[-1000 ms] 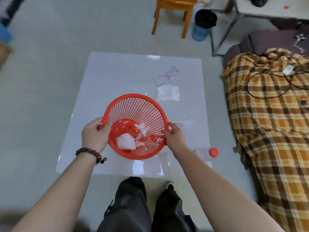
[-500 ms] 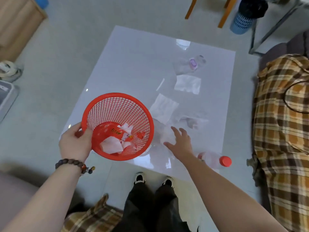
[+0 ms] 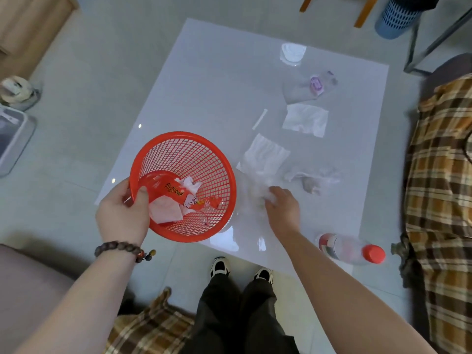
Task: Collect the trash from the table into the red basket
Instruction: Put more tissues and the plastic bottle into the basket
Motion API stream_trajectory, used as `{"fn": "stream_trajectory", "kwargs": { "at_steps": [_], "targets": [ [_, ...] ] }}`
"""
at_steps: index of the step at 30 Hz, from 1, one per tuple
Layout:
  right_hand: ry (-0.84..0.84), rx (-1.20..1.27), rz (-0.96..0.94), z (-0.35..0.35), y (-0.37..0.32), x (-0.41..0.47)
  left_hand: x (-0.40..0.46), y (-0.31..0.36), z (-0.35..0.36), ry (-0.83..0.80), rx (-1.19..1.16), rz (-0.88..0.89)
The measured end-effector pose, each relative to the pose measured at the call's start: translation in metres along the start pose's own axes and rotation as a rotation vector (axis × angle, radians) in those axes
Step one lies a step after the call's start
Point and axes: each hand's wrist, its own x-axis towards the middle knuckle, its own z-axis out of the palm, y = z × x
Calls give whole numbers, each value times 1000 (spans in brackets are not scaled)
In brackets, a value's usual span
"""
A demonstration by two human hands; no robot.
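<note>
Now left hand (image 3: pixel 122 213) gripping red basket (image 3: pixel 204 159), right hand (image 3: pixel 282 208) on clear wrapper (image 3: pixel 251 186)

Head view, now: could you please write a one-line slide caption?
Left hand holds the red basket while right hand reaches crumpled clear plastic on the table.

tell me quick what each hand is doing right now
Left hand: closed on the rim of the red basket, holding it up.
Right hand: down on clear plastic trash on the table; grip cannot be told.
</note>
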Motion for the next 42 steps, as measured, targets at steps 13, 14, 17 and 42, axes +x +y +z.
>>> {"fn": "stream_trajectory", "kwargs": {
  "at_steps": [13,14,17,42],
  "targets": [
    [-64,216,-362,-9,-133,-59,-13,32,0,-52,-138,-79],
    [-102,164,-352,-4,-134,-57,-13,34,0,-67,-155,-84],
    [-231,17,-337,1,-134,-48,-13,40,-1,-100,-184,-86],
    [115,-128,251,-148,71,-104,-59,86,34,-318,-123,-14]
  ]
}}
